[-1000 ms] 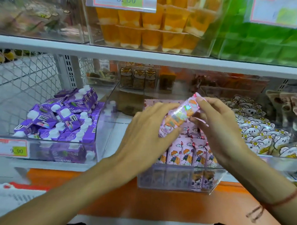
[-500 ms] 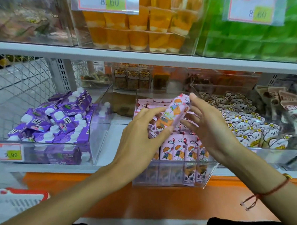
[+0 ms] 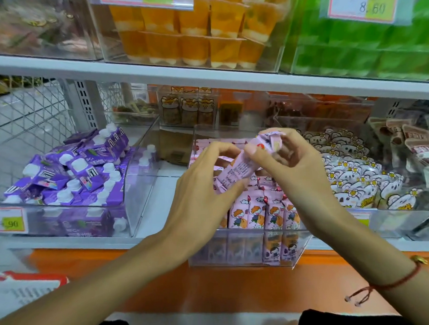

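Both hands hold one pink snack packet (image 3: pixel 243 164) above a clear bin (image 3: pixel 239 257) on the middle shelf. My left hand (image 3: pixel 204 187) grips its lower end, thumb under it. My right hand (image 3: pixel 290 166) pinches its upper end, thumb on the printed back side. The packet tilts up to the right, its text side facing me. The bin below holds several more pink packets (image 3: pixel 262 212) with a cartoon figure, standing upright.
A clear bin of purple spouted pouches (image 3: pixel 74 173) stands to the left, a bin of white cartoon bags (image 3: pixel 357 183) to the right. Orange jelly cups (image 3: pixel 193 35) and green packs (image 3: pixel 366 50) fill the shelf above. A white basket (image 3: pixel 22 291) sits at lower left.
The packet has been turned over in both hands: its cartoon front showed before, its printed back shows now. My right thumb has come onto it.
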The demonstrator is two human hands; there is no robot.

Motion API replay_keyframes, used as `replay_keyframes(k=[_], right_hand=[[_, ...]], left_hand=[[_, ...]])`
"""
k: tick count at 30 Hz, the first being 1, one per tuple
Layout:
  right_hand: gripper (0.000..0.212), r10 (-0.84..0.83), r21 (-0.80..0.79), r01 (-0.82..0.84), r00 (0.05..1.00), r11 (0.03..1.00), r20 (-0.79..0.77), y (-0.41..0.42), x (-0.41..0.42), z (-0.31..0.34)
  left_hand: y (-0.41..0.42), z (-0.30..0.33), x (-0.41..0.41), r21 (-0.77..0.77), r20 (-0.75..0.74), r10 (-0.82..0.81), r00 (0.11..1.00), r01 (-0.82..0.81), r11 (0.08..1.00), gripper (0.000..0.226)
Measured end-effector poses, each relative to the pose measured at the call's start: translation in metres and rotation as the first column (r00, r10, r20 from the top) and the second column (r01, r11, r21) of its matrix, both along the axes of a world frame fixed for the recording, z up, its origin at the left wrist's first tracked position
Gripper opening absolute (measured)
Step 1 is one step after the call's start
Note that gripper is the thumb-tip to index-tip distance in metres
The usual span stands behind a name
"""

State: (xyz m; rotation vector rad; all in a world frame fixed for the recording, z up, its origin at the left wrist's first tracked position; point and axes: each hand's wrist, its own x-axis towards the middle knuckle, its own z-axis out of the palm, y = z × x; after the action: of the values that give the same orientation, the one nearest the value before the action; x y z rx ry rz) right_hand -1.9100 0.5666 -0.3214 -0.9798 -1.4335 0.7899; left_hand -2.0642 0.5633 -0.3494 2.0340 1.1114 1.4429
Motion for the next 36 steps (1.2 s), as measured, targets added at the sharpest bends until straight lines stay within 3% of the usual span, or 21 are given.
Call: replay_keyframes(k=[4, 8, 12, 14, 17, 19, 22, 25, 29, 31, 34, 36], right_hand=[[0.043, 0.189, -0.095, -0.182, 0.98, 0.979, 0.07, 0.004, 0.009, 0.004], [0.036, 0.076, -0.036, -0.073, 0.994, 0.997, 0.077, 0.003, 0.007, 0.002], [0.034, -0.019, 0.045, 0.016, 0.998, 0.999, 0.052, -0.001, -0.001, -0.001], [0.033, 0.004, 0.03, -0.006, 0.999, 1.0, 0.045, -0.002, -0.001, 0.0], [0.025, 0.042, -0.084, -0.039, 0.999, 0.996, 0.032, 0.0, 0.002, 0.002], [0.019, 0.048, -0.168, -0.042, 0.998, 0.985, 0.029, 0.002, 0.003, 0.001], [0.025, 0.054, -0.297, -0.056, 0.998, 0.953, -0.015, 0.004, 0.003, 0.001], [0.03, 0.049, -0.342, -0.055, 0.998, 0.938, -0.027, 0.003, 0.002, 0.002], [0.029, 0.064, -0.317, -0.072, 0.997, 0.946, -0.035, 0.003, 0.003, 0.002], [0.028, 0.084, -0.278, -0.085, 0.996, 0.957, -0.014, 0.004, 0.004, 0.001], [0.032, 0.156, -0.162, -0.145, 0.986, 0.976, 0.059, 0.004, 0.008, 0.0], [0.037, 0.203, -0.076, -0.195, 0.972, 0.978, 0.115, 0.003, 0.009, 0.002]], left_hand=[[0.001, 0.001, 0.0, -0.129, 0.175, -0.081, 0.981, 0.105, 0.986, 0.033], [0.002, -0.001, 0.0, -0.134, 0.103, -0.094, 0.99, 0.107, 0.985, 0.028], [0.003, 0.0, 0.0, -0.055, 0.058, -0.028, 0.998, 0.032, 0.998, 0.04], [0.003, 0.002, -0.001, -0.046, 0.065, -0.02, 0.998, 0.023, 0.999, 0.038], [0.002, 0.008, -0.002, -0.163, 0.154, -0.084, 0.984, 0.109, 0.98, 0.035], [0.001, 0.013, -0.002, -0.299, 0.251, -0.115, 0.961, 0.191, 0.935, 0.034], [0.001, 0.017, -0.002, -0.51, 0.435, -0.117, 0.893, 0.351, 0.786, 0.025], [0.001, 0.016, -0.003, -0.564, 0.473, -0.124, 0.872, 0.409, 0.717, 0.025], [0.002, 0.017, -0.003, -0.543, 0.46, -0.143, 0.876, 0.405, 0.736, 0.024], [0.003, 0.017, -0.004, -0.487, 0.402, -0.141, 0.905, 0.342, 0.804, 0.029], [0.006, 0.016, -0.008, -0.237, 0.182, -0.147, 0.972, 0.188, 0.953, 0.036], [0.008, 0.015, -0.011, -0.124, 0.096, -0.132, 0.987, 0.143, 0.982, 0.041]])
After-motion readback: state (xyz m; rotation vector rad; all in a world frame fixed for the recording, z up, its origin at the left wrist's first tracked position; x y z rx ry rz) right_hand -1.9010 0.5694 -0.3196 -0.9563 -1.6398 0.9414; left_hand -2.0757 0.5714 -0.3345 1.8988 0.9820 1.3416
